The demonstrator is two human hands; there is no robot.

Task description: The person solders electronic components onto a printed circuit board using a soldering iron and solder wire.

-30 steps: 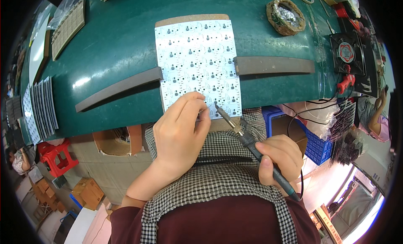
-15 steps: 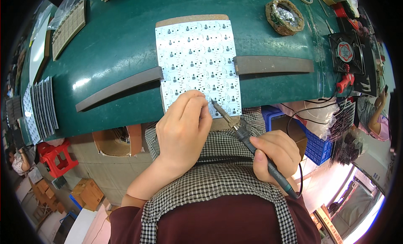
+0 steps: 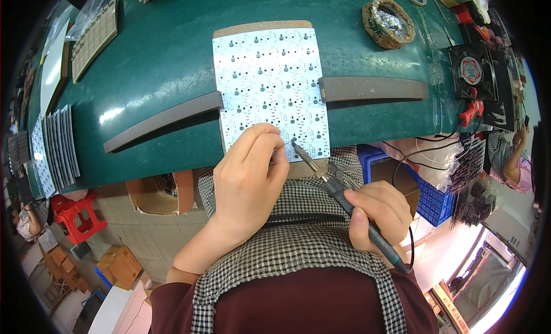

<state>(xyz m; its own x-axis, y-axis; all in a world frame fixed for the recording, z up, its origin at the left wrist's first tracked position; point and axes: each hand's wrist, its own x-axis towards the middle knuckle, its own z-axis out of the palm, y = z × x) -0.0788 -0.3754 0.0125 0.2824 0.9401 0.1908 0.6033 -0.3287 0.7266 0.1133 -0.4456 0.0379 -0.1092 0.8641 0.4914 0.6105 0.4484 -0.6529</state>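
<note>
A white circuit board panel (image 3: pixel 270 84) dotted with small dark parts lies in front of me on a brown backing board (image 3: pixel 263 27). My right hand (image 3: pixel 380 214) grips a soldering iron (image 3: pixel 338 195) by its dark handle, and the iron's tip points at the panel's lower part. Close to that tip, my left hand (image 3: pixel 251 172) rests over the panel's lower left with fingers bent and thumb and fingertips pinched together. Whatever they may hold is too small to make out. Two dark flat bars, a left one (image 3: pixel 163 121) and a right one (image 3: pixel 374 88), meet the panel's sides.
A round, rough-rimmed container (image 3: pixel 388 22) with silvery contents sits at the far right of the green table (image 3: pixel 172 58). A black fan (image 3: pixel 473 72) stands on the right edge. Grey panels (image 3: pixel 59 144) are stacked at left. Below are a red stool (image 3: pixel 79 218) and a blue crate (image 3: pixel 431 201).
The soldering iron's tip has shifted slightly right and down on the panel, with my right hand moving a little. My left hand stays nearly where it was.
</note>
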